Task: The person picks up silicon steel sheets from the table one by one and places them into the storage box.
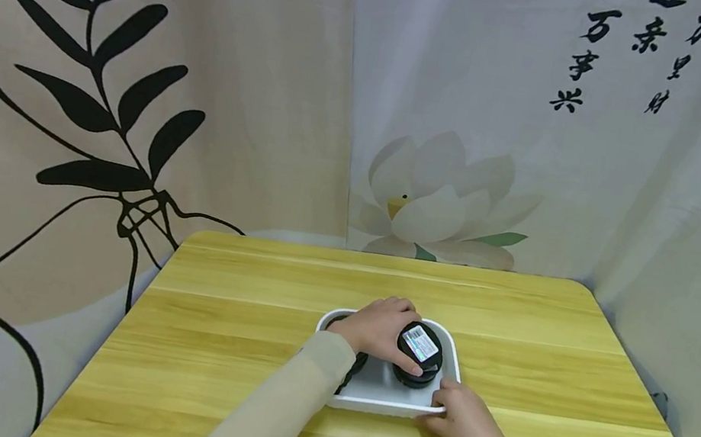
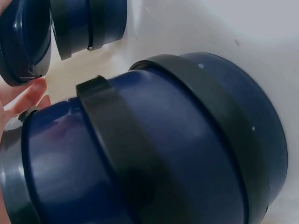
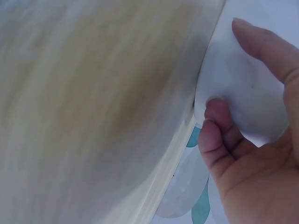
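Note:
A white tray holds several round dark blue containers with black bands. My left hand grips one black-topped container at the tray's right side, where its pale printed label faces up. This piece leans above another dark container, partly hidden under it. Beneath my left wrist lies a large banded container, mostly covered by the hand and sleeve in the head view. At the tray's near right corner, my right hand pinches the wall, thumb on one side and curled fingers on the other.
The tray rests on a wooden table with yellow grain. Behind it hang pale curtains printed with black leaves, a white flower and dark characters.

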Demonstrator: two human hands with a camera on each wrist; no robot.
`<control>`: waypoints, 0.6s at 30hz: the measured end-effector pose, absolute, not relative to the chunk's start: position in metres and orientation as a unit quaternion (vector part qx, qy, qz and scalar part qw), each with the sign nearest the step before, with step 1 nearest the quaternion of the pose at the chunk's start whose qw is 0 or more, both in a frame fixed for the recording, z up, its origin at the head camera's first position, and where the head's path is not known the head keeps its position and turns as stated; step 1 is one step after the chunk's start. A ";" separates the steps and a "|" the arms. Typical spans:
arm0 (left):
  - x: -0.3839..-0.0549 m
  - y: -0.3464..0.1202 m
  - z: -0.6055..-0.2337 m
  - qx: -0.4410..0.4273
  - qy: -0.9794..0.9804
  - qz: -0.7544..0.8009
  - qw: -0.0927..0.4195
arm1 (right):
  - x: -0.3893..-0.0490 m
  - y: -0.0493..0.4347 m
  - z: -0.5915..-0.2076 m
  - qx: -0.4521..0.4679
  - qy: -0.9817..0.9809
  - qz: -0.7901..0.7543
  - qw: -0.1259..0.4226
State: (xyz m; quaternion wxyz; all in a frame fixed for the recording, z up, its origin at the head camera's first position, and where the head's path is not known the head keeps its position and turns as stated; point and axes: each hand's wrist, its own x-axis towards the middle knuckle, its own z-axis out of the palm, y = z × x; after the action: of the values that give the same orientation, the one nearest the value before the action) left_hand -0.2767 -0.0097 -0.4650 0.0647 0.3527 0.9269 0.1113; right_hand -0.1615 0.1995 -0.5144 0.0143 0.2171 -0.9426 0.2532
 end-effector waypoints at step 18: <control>-0.279 -0.009 -0.469 0.353 0.927 0.114 0.064 | -0.162 0.200 -0.514 0.230 -0.943 0.237 0.037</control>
State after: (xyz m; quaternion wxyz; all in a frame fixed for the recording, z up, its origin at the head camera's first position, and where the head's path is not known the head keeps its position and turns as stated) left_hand -0.2787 -0.0090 -0.4692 0.0640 0.3526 0.9266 0.1140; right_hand -0.1618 0.1999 -0.5139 0.0369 0.2304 -0.9431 0.2371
